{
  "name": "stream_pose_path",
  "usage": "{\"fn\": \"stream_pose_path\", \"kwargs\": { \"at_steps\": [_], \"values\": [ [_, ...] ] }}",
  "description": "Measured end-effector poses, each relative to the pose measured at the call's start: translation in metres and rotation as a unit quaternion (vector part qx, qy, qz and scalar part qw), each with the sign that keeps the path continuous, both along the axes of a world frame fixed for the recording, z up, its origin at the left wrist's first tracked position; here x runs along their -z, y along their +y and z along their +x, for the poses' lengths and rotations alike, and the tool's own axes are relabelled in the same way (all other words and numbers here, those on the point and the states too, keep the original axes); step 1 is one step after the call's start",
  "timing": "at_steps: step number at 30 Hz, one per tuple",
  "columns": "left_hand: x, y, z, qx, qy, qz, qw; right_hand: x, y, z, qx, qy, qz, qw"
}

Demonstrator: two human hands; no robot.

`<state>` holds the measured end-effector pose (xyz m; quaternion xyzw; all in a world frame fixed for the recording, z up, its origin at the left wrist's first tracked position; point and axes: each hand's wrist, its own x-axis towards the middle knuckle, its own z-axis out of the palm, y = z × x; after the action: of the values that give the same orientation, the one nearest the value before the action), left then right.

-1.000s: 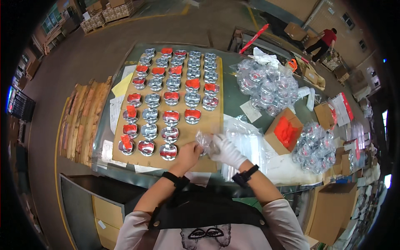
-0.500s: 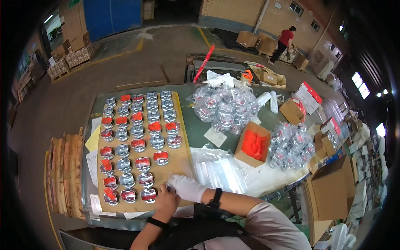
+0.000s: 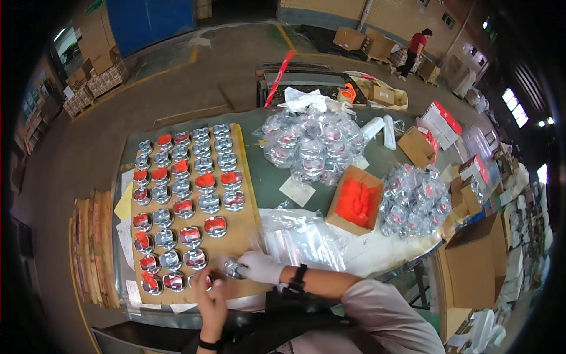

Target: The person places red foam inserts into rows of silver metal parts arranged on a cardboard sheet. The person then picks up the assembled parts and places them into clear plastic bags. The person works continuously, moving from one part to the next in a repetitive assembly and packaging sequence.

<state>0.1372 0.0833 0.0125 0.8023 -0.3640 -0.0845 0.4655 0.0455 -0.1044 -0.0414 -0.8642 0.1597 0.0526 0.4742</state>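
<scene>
My gloved right hand is closed on a silver metal piston, held tilted just above the cardboard sheet. My bare left hand is to its left, slightly blurred, with thumb and fingers apart and nothing seen between them. It partly covers a piston in the nearest row. Several more pistons stand in rows on the sheet, many with red pieces in or on them.
Clear plastic bags lie right of the sheet, beside an open carton of red pieces. Two heaps of bagged pistons stand behind and right. A large open carton is at the right edge. A person in red walks far off.
My hands, together before, have separated: the left moved left and nearer me, and the piston now shows in my right hand. The view has shifted slightly. The distant person moved right.
</scene>
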Motion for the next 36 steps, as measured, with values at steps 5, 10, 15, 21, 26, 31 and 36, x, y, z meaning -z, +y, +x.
{"fn": "stream_pose_path", "kwargs": {
  "at_steps": [5,10,15,21,26,31,36],
  "values": [
    [0.014,-0.01,-0.004,-0.032,0.145,-0.019,0.989,-0.056,-0.114,-0.084,0.239,-0.179,0.215,0.93],
    [0.007,-0.108,-0.076,0.172,0.156,0.101,0.968,-0.154,-0.304,-0.126,0.473,-0.277,-0.206,0.81],
    [0.063,-0.184,-0.133,0.258,0.064,0.201,0.943,-0.1,-0.437,-0.191,0.521,0.134,-0.306,0.786],
    [0.098,-0.199,-0.168,0.186,-0.052,0.236,0.952,-0.042,-0.422,-0.182,0.48,0.2,-0.217,0.826],
    [0.098,-0.208,-0.167,0.151,-0.018,0.253,0.955,-0.019,-0.421,-0.191,0.421,0.172,-0.224,0.862],
    [0.1,-0.204,-0.16,0.162,0.033,0.224,0.961,-0.008,-0.423,-0.204,0.462,0.111,-0.232,0.849],
    [0.074,-0.195,-0.156,0.129,0.099,0.2,0.966,-0.023,-0.424,-0.211,0.606,-0.201,0.103,0.763]
  ]
}}
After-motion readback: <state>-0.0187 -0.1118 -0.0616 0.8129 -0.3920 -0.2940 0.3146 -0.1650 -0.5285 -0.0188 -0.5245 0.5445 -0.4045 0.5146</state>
